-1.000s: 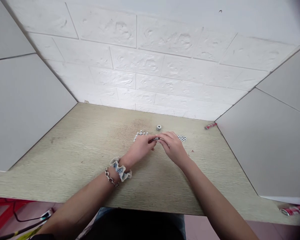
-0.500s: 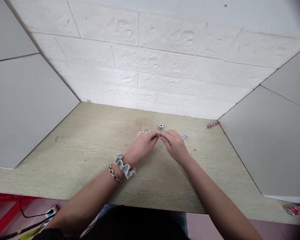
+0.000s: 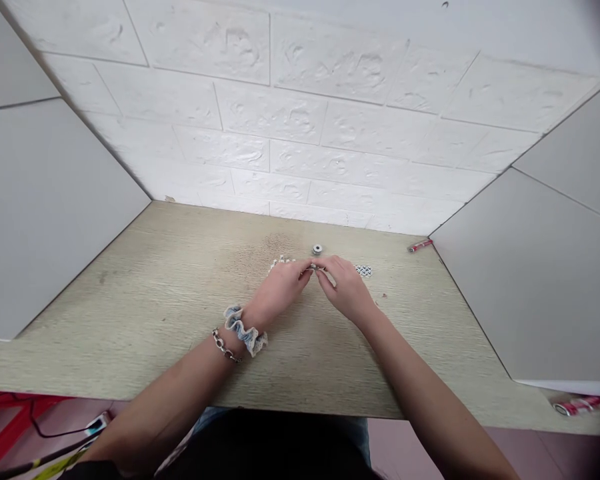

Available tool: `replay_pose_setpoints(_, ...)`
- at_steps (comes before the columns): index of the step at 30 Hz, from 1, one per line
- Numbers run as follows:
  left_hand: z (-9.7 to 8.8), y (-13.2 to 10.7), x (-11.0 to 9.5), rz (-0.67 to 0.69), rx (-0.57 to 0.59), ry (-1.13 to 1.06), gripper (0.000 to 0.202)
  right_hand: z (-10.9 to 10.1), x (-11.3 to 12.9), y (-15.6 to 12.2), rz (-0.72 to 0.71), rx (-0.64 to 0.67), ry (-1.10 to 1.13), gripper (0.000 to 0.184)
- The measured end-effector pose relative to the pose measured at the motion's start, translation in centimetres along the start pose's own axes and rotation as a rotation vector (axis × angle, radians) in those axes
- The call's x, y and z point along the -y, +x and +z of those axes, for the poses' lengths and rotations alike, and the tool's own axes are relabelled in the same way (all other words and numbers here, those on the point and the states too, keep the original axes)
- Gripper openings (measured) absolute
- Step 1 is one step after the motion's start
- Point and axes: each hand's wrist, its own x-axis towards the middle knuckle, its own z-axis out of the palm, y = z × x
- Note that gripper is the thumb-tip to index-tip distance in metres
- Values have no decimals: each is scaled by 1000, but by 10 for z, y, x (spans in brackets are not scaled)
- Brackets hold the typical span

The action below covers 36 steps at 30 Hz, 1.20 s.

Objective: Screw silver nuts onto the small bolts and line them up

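My left hand and my right hand meet fingertip to fingertip over the middle of the wooden table. Both pinch a small metal piece between them; it is too small to name. A group of small white parts lies just behind my left hand. A cluster of small silver parts lies just beyond my right hand. A small round metal part sits behind both hands. My left wrist wears a scrunchie and a chain bracelet.
White panels wall the table on the left and right, a white brick wall at the back. A red pen-like object lies at the back right corner. Another red item lies at the lower right.
The hands stay pinched together on the small piece, with only slight finger shifts. The view has shifted a little.
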Motion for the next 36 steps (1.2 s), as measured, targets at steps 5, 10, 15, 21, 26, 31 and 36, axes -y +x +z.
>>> replay_pose_setpoints(5, 4, 1, 1, 28, 11, 11, 27, -2, -2, -2, 165, 90, -197, 48)
replay_pose_setpoints(10, 6, 1, 4, 30, -17, -3, 27, -5, -2, -3, 106, 4, -20, 21)
replay_pose_setpoints(15, 7, -1, 4, 36, -27, -40, 30, -2, -1, -2, -22, 67, 39, 18)
replay_pose_setpoints(21, 5, -1, 4, -39, -17, -117, 29, -2, -1, -3, 32, 88, 3, 18)
replay_pose_setpoints(26, 1, 0, 2, -36, 10, -160, 26, -3, -2, -2, 62, 107, -28, 19)
replay_pose_setpoints(31, 1, 2, 3, -87, 49, -130, 25, -4, -3, -4, 196, 116, -90, 40)
replay_pose_setpoints(36, 4, 3, 5, -109, 23, -151, 25, -6, -1, -5, 138, 22, 95, 18)
